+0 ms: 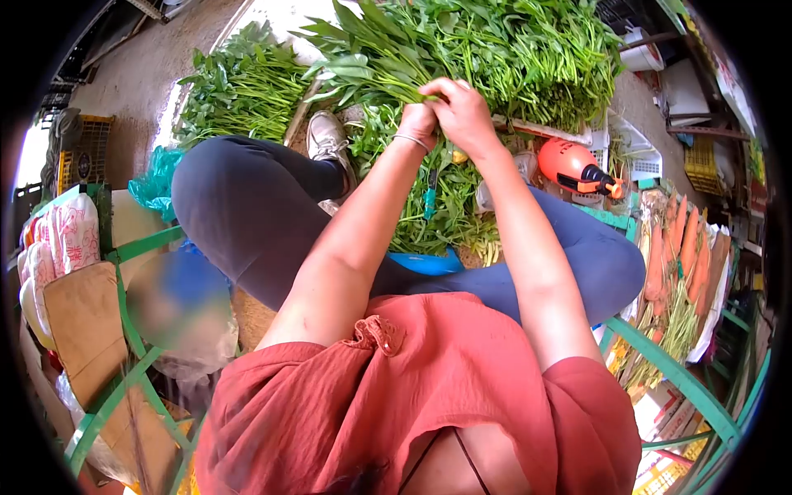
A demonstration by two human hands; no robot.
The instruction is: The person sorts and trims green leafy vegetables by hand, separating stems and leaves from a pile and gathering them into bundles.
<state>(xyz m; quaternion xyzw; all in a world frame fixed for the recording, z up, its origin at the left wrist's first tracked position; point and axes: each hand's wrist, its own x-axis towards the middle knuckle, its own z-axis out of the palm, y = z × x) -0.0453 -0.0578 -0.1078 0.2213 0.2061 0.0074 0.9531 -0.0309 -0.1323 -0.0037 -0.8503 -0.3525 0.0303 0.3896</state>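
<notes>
Nearest is a brick-red shirt [445,346] of thin, crinkled cloth, gathered into a small ruffle, above smooth dark leggings [247,219] stretched taut over bent knees. Between the legs a glossy blue plastic piece [429,262] pokes out below a loose tangle of leafy greens [433,229], with a slim teal object [430,200] lying on the leaves. Beyond the right knee sits a rounded orange-red plastic sprayer [565,161] with a black, orange-tipped nozzle; on the other side is a scuffed, pale lace-up shoe [328,136]. Above the tangle the left hand [418,122], a thin, hard bangle [412,141] round its wrist, is closed on the stems of a bunch of greens [384,81], whose long, pointed leaves fan out forward and to the left. The right hand [462,114] meets it there, fingers bent at the stems; whether it grips any I cannot tell. Farther off, a smaller heap [252,91] of slender stalks lies at the left, and a broad, dense pile [536,70] of crisp stems and flat leaves spreads to the right
</notes>
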